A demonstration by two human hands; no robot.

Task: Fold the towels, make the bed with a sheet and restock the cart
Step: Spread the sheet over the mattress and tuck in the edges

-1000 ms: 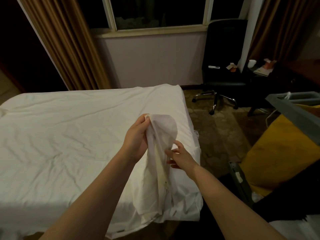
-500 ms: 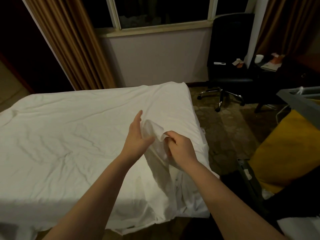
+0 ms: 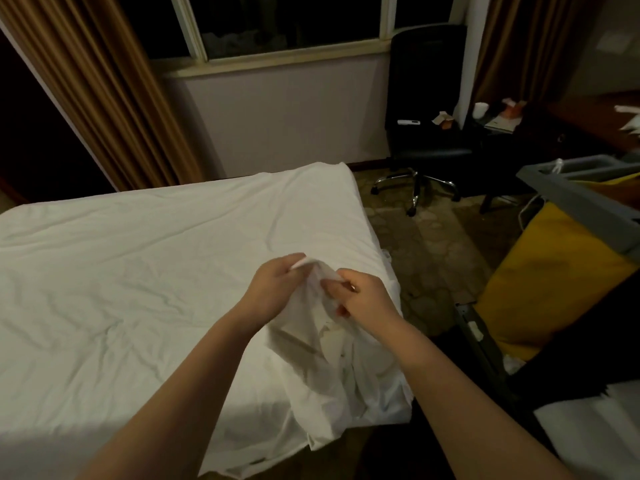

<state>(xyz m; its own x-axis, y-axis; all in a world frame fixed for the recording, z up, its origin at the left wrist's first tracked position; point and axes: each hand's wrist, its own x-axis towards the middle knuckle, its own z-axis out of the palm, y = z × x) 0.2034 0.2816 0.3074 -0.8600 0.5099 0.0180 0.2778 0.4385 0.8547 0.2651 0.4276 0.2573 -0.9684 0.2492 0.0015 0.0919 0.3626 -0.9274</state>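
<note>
The sheet (image 3: 138, 271) lies spread but wrinkled over the bed (image 3: 367, 216). At its near right corner the left hand (image 3: 273, 289) and right hand (image 3: 363, 299) have their fingers clamped on bunched cloth (image 3: 329, 362). Tucking, the towels and the cart (image 3: 571, 199) likely remain.

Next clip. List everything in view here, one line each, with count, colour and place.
bed sheet: one, white, wrinkled, spread across left and centre.
bunched cloth: one, white, lifted at the sheet's near right corner.
curtains: two, brown, either side of the window.
office chair: one, black, below the window, small items on its seat.
cup: one, white, right of the chair.
cart: one, grey, right edge, yellow bag hanging from it.
left hand: one, pinches the cloth's top edge.
right hand: one, pinches the cloth beside it.
</note>
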